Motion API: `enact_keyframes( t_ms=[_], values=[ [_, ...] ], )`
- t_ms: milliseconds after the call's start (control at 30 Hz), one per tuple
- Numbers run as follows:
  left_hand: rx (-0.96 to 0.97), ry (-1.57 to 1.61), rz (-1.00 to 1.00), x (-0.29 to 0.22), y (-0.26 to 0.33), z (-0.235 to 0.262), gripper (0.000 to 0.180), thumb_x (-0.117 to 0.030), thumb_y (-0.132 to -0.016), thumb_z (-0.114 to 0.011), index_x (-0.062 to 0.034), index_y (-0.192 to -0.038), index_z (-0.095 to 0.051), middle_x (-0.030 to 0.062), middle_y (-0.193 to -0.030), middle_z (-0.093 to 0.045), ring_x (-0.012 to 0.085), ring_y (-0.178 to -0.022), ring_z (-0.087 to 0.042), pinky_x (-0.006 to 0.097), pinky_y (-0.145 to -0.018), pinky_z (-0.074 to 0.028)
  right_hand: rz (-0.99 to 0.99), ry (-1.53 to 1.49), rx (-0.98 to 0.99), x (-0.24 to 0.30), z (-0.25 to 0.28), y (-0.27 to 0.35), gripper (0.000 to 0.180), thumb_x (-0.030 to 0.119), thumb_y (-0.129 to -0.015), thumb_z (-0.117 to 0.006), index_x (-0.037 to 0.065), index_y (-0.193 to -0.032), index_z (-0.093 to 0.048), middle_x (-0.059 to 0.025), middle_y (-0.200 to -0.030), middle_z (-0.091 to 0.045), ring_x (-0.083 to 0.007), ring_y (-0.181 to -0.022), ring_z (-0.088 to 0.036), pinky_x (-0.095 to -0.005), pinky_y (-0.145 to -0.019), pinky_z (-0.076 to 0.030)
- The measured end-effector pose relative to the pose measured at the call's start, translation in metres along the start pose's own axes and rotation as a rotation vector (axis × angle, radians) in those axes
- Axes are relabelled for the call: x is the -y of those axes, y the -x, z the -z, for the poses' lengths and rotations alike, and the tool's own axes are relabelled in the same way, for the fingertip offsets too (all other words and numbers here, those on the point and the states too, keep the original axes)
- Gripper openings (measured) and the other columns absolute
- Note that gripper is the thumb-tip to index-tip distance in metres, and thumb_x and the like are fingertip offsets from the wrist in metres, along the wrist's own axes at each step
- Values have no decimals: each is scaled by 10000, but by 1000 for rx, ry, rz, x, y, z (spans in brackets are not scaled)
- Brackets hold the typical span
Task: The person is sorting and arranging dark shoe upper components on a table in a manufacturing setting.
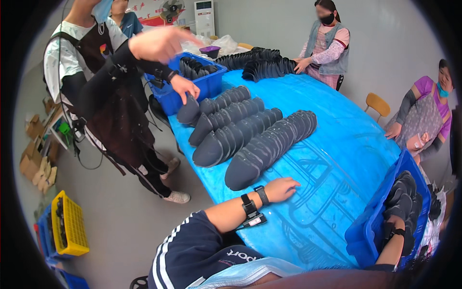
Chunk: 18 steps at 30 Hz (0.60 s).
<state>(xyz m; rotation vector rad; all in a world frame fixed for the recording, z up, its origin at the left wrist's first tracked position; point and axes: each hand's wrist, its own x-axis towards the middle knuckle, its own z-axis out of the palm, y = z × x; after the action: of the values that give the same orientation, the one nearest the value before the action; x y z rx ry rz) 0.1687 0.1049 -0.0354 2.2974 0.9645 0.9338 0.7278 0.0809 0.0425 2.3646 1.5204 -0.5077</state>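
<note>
My left hand (pixel 283 190) lies on the blue-covered table (pixel 337 130), fingers stretched out, holding nothing. Just beyond it are several rows of nested, rounded dark grey pieces shaped like shoe uppers; the nearest row (pixel 269 147) is the longest. At the lower right, my right hand (pixel 396 224) reaches into a blue plastic crate (pixel 361 231) among more dark pieces (pixel 403 197). Its fingers are hidden there, so I cannot tell whether they grip one.
At left, a co-worker in a dark apron (pixel 108 115) has one hand on a dark piece (pixel 189 111). Another blue crate (pixel 211 85) stands behind the rows. Two people (pixel 332 43) are across the table and at right. A yellow crate (pixel 72 226) sits on the floor at left.
</note>
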Motion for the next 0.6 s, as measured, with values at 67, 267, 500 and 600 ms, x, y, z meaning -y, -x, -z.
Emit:
enact_keyframes(
  t_ms=[67,267,500,600],
  values=[
    [39,-21,-13,-4,-3,2,254,-165,-803,-496,-85,-1039,-545,119,-884,-546,297,-786,-541,372,-695,-439,43,-44,38,-11,4,-10,412,256,-780,-579,68,-1139,-502,-88,-1006,-587,-191,-935,-538,-313,-815,-403],
    [46,0,-2,4,2,-3,257,-157,-800,-504,-84,-1044,-540,113,-900,-542,284,-776,-544,362,-692,-442,286,-342,-113,52,32,46,271,193,-804,-546,23,-1015,-553,-85,-878,-601,-179,-806,-554,-306,-728,-437],
    [48,11,9,3,-4,-4,345,-148,-790,-524,-70,-1123,-479,134,-1018,-499,293,-939,-487,355,-811,-399,284,-540,13,67,51,80,383,228,-821,-547,49,-1151,-472,-67,-968,-563,-181,-838,-549,-312,-736,-452],
    [-61,-114,81,17,-2,-12,458,-168,-778,-546,-82,-1203,-397,178,-1144,-426,329,-1069,-409,366,-899,-347,227,-797,201,86,55,93,534,286,-811,-567,50,-1239,-353,-91,-1048,-520,-216,-871,-552,-330,-739,-470]
  ],
)
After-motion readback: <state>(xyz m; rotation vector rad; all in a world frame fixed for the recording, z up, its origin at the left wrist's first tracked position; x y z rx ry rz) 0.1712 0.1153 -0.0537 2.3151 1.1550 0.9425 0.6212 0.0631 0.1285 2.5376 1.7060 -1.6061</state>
